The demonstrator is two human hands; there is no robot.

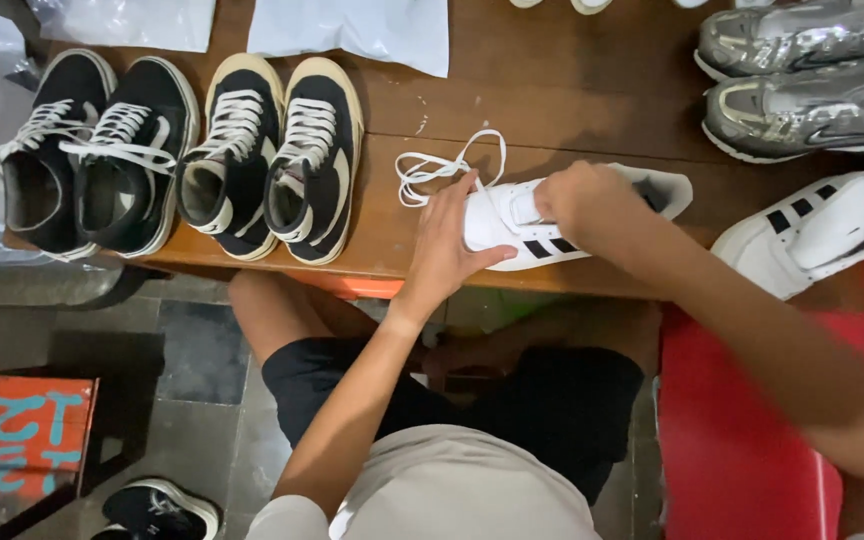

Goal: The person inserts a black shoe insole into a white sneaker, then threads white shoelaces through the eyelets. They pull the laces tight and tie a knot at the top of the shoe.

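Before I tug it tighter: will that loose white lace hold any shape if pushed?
Probably not. The white lace lies in limp loops on the wooden table, so it looks floppy and light, likely sliding or snagging beside the white sneaker.

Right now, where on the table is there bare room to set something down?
Bare wood lies on the wooden table between the white plastic bag and the silver sneakers. The left end is crowded with black sneakers.

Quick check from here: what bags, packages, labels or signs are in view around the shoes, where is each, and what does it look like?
White plastic bag: flat on the table's far edge, behind the cream-soled black shoes.
Second white plastic bag: far edge, behind the black shoes at left.
Orange box: on the floor at lower left, with light blue painted marks.
No screens visible.
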